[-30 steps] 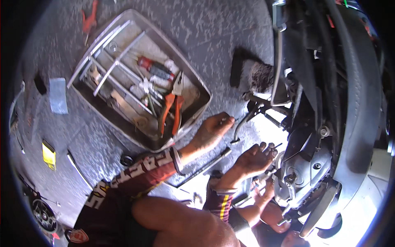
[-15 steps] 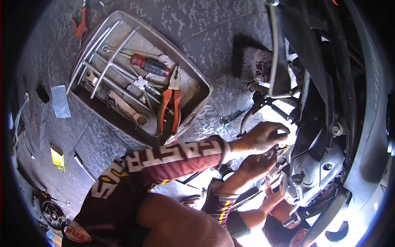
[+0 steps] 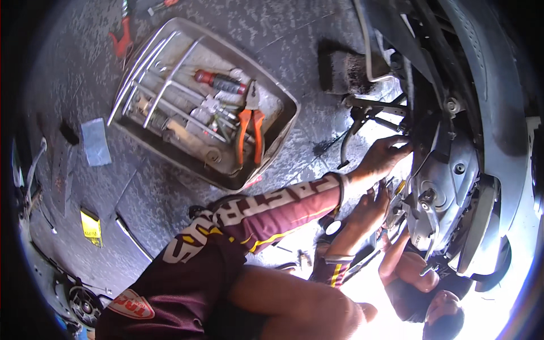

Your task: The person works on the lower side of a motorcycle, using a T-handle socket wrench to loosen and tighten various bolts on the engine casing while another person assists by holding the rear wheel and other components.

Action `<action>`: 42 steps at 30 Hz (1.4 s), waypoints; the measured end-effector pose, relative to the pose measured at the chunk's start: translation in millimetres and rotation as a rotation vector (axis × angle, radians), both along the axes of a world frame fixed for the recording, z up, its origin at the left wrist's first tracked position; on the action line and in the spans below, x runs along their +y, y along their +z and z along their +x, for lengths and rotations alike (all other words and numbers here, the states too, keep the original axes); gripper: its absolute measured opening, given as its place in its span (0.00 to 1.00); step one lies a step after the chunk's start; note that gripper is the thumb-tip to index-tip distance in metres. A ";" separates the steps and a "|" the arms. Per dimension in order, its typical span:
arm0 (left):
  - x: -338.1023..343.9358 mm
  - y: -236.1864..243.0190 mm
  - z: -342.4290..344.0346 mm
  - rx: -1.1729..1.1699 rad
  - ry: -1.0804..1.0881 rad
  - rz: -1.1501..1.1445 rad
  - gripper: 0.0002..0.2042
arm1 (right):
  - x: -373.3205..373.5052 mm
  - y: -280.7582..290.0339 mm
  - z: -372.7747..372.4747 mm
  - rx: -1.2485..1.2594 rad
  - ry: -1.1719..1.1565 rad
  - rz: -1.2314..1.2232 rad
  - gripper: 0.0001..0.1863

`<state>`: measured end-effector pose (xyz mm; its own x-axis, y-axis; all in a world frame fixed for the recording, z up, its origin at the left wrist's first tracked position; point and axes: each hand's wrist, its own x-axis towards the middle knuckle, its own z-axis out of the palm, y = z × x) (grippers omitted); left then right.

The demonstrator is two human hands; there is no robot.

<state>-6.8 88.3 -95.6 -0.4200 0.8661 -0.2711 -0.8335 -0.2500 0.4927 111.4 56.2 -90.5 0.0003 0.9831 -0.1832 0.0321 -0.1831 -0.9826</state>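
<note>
My left hand (image 3: 381, 160) reaches to the dark side of a motorcycle engine (image 3: 445, 184), fingers bent inward around a bright gap. What its fingertips grip is hidden by glare and the engine edge. Lower and closer to me, my right hand (image 3: 365, 215) is closed beside the engine, its fingers curled by a small yellow-orange part (image 3: 401, 187). I cannot make out what it holds. Another person's arm (image 3: 392, 258) comes up from the lower right toward the underside of the engine.
A metal tray (image 3: 221, 182) on the floor holds orange-handled pliers (image 3: 249, 127), a red-and-black screwdriver (image 3: 220, 81), wrenches and metal rods. A stand leg (image 3: 348, 144) juts out beside the motorcycle. A blue cloth piece (image 3: 95, 141) and a yellow packet (image 3: 90, 228) lie left.
The view has shifted, bringing the other person's head into sight. My left hand has moved up along the engine, farther from my right hand, which stays low beside it.
</note>
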 end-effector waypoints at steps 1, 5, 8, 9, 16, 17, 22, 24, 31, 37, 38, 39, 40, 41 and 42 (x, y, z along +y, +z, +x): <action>0.9 6.0 4.4 -0.007 -0.077 0.042 0.19 | -2.2 10.4 4.5 -0.052 -0.036 0.031 0.16; 5.8 -14.7 7.3 0.089 -0.103 0.154 0.16 | 11.4 3.8 29.6 -0.357 0.090 0.127 0.16; 1.1 -13.5 18.1 0.179 -0.043 0.081 0.13 | 18.8 7.4 41.1 -0.260 0.053 0.002 0.12; 3.1 -16.8 13.2 0.137 0.049 0.040 0.13 | 21.3 5.7 31.9 -0.176 0.048 -0.079 0.11; -16.7 -0.6 2.7 0.239 0.320 -0.080 0.10 | 33.7 31.6 33.7 -0.102 0.091 -0.164 0.10; -18.2 -3.0 -6.6 0.279 0.360 -0.064 0.11 | 30.5 29.6 18.7 -0.139 0.083 -0.138 0.11; 11.0 -14.5 -20.0 0.493 0.369 0.101 0.15 | 13.2 40.4 -22.1 -0.069 0.204 -0.067 0.10; 5.8 -24.7 -28.3 0.452 0.236 0.165 0.16 | 2.0 40.8 -49.3 -0.025 0.147 -0.028 0.10; -4.0 -36.0 -33.3 0.564 0.248 0.114 0.15 | 21.8 33.2 -46.5 -0.040 0.443 0.050 0.08; -15.0 -44.1 -39.1 0.610 0.267 0.118 0.14 | 6.6 32.3 -66.9 -0.041 0.297 0.021 0.09; -14.9 -44.1 -39.0 0.598 0.241 0.125 0.14 | 0.7 31.9 -72.0 -0.044 0.270 0.024 0.09; -14.8 -44.0 -38.2 0.587 0.213 0.134 0.14 | -0.6 31.1 -71.6 -0.032 0.265 0.006 0.08; -13.3 -44.0 -36.6 0.574 0.187 0.145 0.14 | -1.4 31.0 -71.0 -0.021 0.261 -0.009 0.08; -12.2 -44.3 -34.1 0.544 0.198 0.165 0.14 | -2.5 31.3 -70.9 -0.010 0.255 -0.024 0.08; -10.6 -45.1 -32.2 0.549 0.226 0.173 0.14 | -3.2 31.6 -71.6 -0.020 0.236 -0.021 0.08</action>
<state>-39.0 77.8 -140.7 -0.6363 0.7518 0.1731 -0.3874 -0.5054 0.7711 39.8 53.1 -58.9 -0.2252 0.9522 -0.2062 0.0956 -0.1891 -0.9773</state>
